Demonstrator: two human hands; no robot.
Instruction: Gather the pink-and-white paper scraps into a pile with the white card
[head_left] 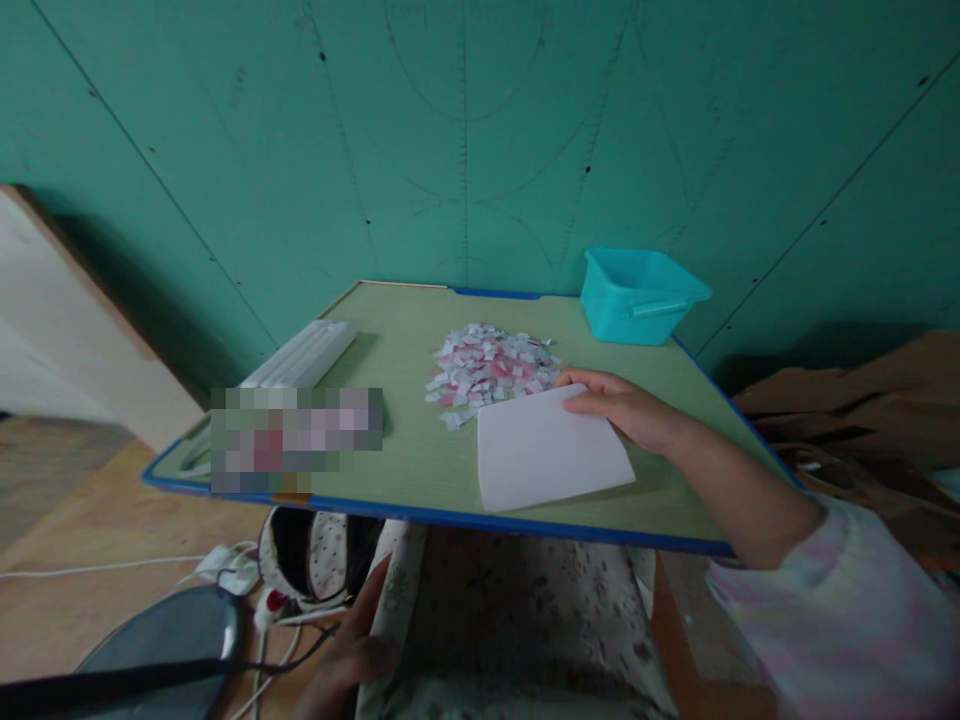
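Above the front part of the green tabletop (409, 455), my right hand (619, 405) pinches a sheet of white paper (551, 450) by its far right corner, thumb on top. Just behind the paper lies a heap of small white and pink paper scraps (491, 365), close to my fingertips. My left hand (356, 645) is low, below the table's front edge, in shadow. It appears closed on the left edge of a floral cloth (532, 610); its fingers are partly hidden and dim.
A turquoise plastic basket (637, 300) stands at the back right corner. A long white bundle (307, 355) lies at the left, behind a pixelated patch. Left below are a dark round seat (172, 640), white cables and a power strip (229, 568). Brown cardboard (885, 400) leans at the right.
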